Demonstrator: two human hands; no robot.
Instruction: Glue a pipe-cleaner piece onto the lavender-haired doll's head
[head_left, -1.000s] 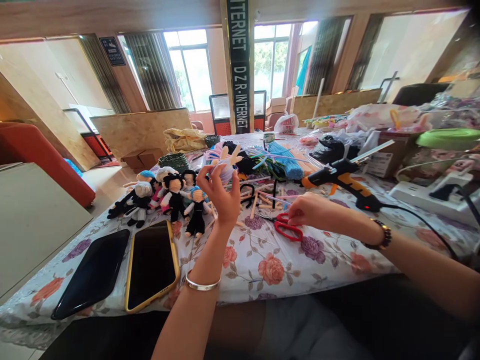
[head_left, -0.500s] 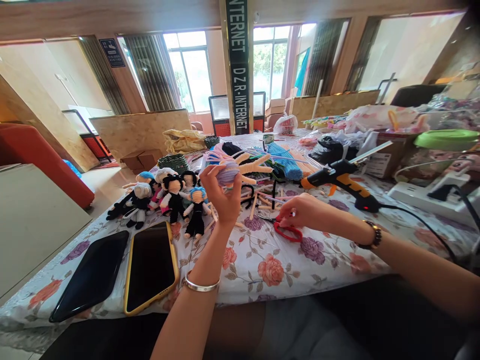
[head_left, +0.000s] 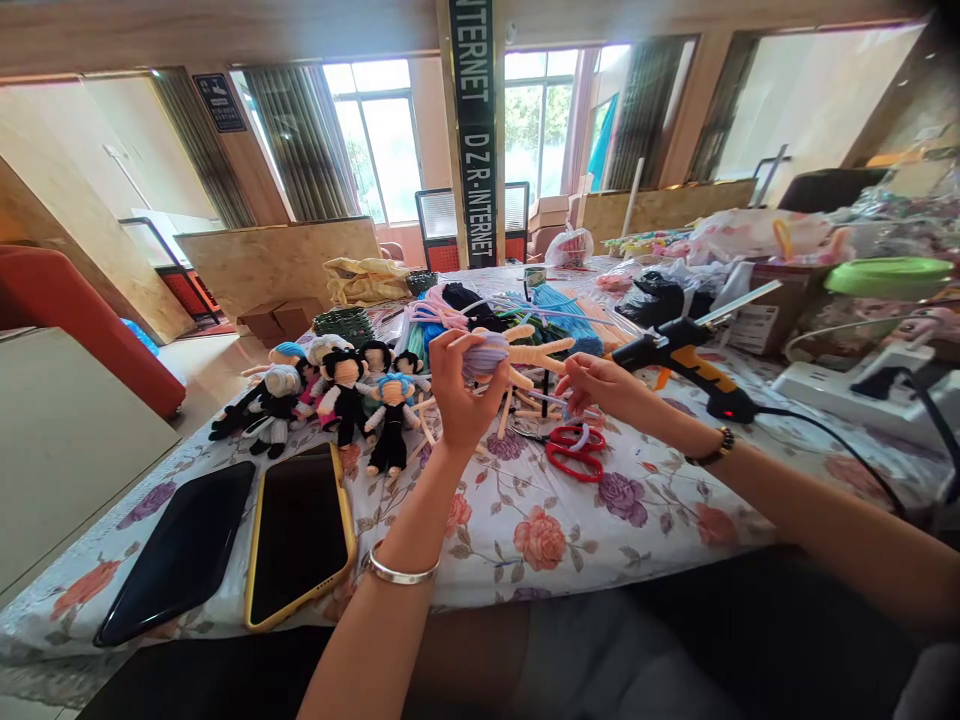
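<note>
1. Pipe-cleaner doll (head_left: 502, 355), lavender fuzzy head with tan chenille limbs, is held up above the desk (head_left: 525, 520), which carries a floral tablecloth.
2. Left hand (head_left: 457, 390): grip clenched around the doll's lavender head, fingers curled over it, palm toward the camera. A silver bangle (head_left: 401, 570) sits on that wrist.
3. Right hand (head_left: 600, 385): raised just beside the doll's tan limbs, fingertips pinched together at or near a limb end; whether it actually grasps the limb cannot be told. A dark beaded bracelet (head_left: 716, 447) is on that wrist.
4. Red-handled scissors (head_left: 574, 452) lie flat on the desk, below the right hand and apart from it.
5. Black and orange glue gun (head_left: 686, 360) rests beyond the right hand, its cord running off to the right.
6. Row of finished small dolls (head_left: 330, 400), in dark clothes with blue, white and black hair, lies left of the left hand.
7. Two phones lie screen-up near the desk's front edge: one in a yellow case (head_left: 300, 535), one black (head_left: 176, 555) beside it.
8. Loose pipe cleaners (head_left: 555, 305), blue, green and pink, are heaped behind the doll.
</note>
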